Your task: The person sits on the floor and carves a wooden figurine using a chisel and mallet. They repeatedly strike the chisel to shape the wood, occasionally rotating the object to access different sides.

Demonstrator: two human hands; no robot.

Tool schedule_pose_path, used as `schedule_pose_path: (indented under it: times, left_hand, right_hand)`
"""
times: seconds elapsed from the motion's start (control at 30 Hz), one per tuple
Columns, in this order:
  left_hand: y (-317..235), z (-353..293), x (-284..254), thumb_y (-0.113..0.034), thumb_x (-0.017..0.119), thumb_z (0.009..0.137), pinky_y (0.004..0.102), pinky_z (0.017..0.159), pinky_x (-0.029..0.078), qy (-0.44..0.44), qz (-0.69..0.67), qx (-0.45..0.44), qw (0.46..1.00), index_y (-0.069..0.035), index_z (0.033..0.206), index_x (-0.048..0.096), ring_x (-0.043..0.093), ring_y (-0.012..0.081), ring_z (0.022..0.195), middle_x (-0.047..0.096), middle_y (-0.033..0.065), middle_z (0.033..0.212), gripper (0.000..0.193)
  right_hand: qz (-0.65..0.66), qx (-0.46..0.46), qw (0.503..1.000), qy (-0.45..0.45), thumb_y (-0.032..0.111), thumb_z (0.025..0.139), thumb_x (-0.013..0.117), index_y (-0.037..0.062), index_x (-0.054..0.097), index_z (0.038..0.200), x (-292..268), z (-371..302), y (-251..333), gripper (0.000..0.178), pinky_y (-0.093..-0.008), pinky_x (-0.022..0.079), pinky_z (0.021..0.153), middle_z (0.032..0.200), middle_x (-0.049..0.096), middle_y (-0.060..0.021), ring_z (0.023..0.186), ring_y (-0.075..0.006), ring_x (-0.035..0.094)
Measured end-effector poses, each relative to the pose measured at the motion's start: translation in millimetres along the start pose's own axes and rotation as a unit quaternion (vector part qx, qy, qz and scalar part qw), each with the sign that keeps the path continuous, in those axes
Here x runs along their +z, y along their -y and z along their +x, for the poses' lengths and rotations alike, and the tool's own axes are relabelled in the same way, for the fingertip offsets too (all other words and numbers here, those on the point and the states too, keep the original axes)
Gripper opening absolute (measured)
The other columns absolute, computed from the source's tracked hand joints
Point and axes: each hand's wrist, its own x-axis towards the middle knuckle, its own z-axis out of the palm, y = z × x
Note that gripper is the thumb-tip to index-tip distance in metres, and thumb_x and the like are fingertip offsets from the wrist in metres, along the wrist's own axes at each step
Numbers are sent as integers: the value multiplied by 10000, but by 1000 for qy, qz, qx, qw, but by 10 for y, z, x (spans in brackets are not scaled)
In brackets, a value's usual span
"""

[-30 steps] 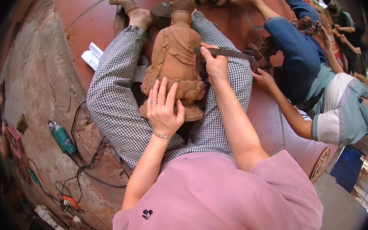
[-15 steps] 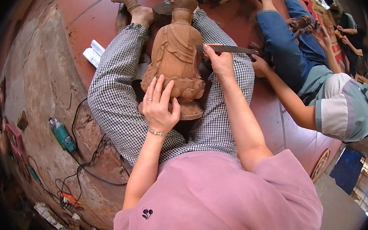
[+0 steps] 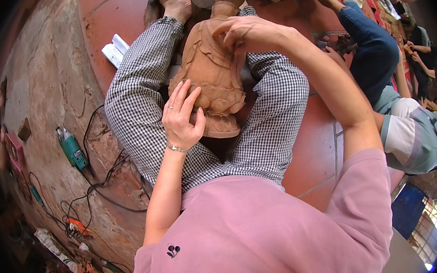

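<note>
A brown carved wooden statue [image 3: 204, 60] of a robed, seated figure lies between my legs. Its head points away from me and its base toward me. My left hand [image 3: 183, 116] rests flat on the carved lower part, fingers stretched and spread. Over the figure's right-hand shoulder reaches my right hand [image 3: 251, 34], wrist bent, with curled fingertips at the robe. Whatever those fingers hold is hidden beneath the hand; no blade shows there.
To the left, a green power tool [image 3: 72, 149] lies with tangled black cords [image 3: 95, 188] on a worn wooden slab [image 3: 43, 94]. A white block [image 3: 115, 51] lies beside my left leg. Close by on the right sits another person [image 3: 410, 130] in jeans.
My right hand has swung up and left from beside the statue onto its shoulder. The long dark blade it held is out of sight. The statue has tilted slightly; the other person's hand drew back.
</note>
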Motion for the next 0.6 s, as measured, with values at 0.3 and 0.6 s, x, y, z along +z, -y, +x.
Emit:
schedule_pose_path:
  times: [0.3, 0.6]
  left_hand:
    - [37, -1, -5, -109, 632, 752, 456, 1077, 461, -6, 4, 6, 1000, -39, 1234, 685, 570, 366, 1296, 611, 187, 1376, 490]
    - [-37, 3, 45, -111, 636, 746, 448, 1063, 471, -13, 10, 3, 1000, -45, 1221, 693, 575, 360, 1292, 617, 181, 1369, 483]
  right_hand:
    - [-53, 122, 975, 180, 157, 660, 853, 61, 723, 921, -288, 427, 124, 307, -423, 558, 824, 1029, 724, -136, 1003, -332, 684]
    - [-8, 93, 989, 115, 155, 693, 821, 45, 720, 809, -282, 532, -50, 190, -426, 522, 661, 732, 677, -136, 753, -328, 675]
